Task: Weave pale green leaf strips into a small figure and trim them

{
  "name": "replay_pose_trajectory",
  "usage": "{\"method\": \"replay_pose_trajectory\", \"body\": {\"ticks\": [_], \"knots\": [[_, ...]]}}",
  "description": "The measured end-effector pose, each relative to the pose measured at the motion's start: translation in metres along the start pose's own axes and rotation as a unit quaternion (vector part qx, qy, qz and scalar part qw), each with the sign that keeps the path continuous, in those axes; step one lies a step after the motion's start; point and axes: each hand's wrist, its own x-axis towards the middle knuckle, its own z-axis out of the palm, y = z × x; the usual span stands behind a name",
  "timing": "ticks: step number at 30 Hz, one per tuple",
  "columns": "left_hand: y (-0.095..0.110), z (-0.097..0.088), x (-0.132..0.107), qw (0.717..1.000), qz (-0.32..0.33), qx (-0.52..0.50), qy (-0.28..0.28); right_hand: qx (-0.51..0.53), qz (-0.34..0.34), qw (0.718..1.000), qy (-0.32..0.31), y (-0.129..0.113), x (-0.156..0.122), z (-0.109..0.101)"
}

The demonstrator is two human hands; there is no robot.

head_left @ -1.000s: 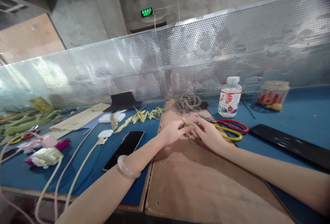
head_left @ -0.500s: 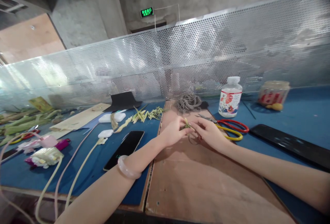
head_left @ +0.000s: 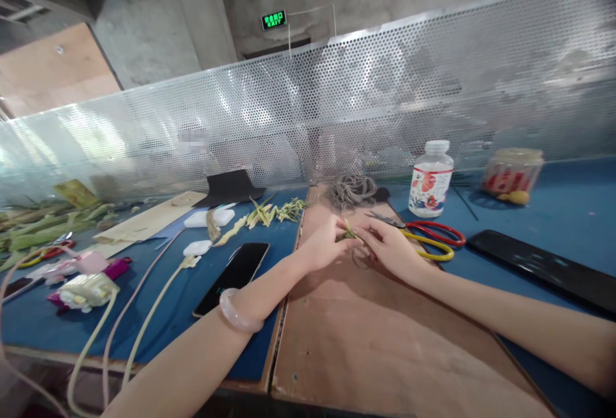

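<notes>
My left hand (head_left: 323, 246) and my right hand (head_left: 391, 248) meet over the brown board (head_left: 366, 341), fingertips pinched together on a small green and yellow plant piece (head_left: 348, 232). A thin brown string loop (head_left: 359, 259) hangs below the fingers. A pale bangle (head_left: 235, 316) sits on my left wrist. Red and yellow scissors (head_left: 430, 238) lie just right of my right hand. A bundle of brown string (head_left: 351, 189) lies behind the hands.
A black phone (head_left: 233, 275) lies left of the board, a black tablet (head_left: 541, 269) at the right. A white bottle (head_left: 430, 180) and a jar (head_left: 511, 174) stand at the back right. Green leaf strips (head_left: 269, 211), cables (head_left: 144, 322) and stalks (head_left: 43, 228) cover the left. A perforated metal screen (head_left: 308, 110) closes the back.
Both hands stay pinched on the plant piece with only slight finger shifts. The view has tilted a little.
</notes>
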Motion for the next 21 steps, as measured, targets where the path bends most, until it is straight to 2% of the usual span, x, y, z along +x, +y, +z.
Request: {"method": "replay_pose_trajectory", "body": {"ticks": [4,11,17,21], "knots": [[-0.002,-0.001,0.001,1.0,0.007,0.009,-0.014,0.021,0.021,0.999,-0.031,-0.004,0.001,0.0],[-0.007,0.0,0.001,0.999,0.021,0.007,-0.029,0.021,0.01,0.999,-0.024,-0.003,0.001,0.001],[-0.002,-0.002,0.0,0.995,0.018,0.097,-0.02,0.055,0.061,0.994,-0.07,0.006,0.0,0.005],[-0.002,-0.003,0.0,0.99,0.019,0.139,-0.019,0.048,0.072,0.993,-0.076,0.01,0.001,0.007]]}}
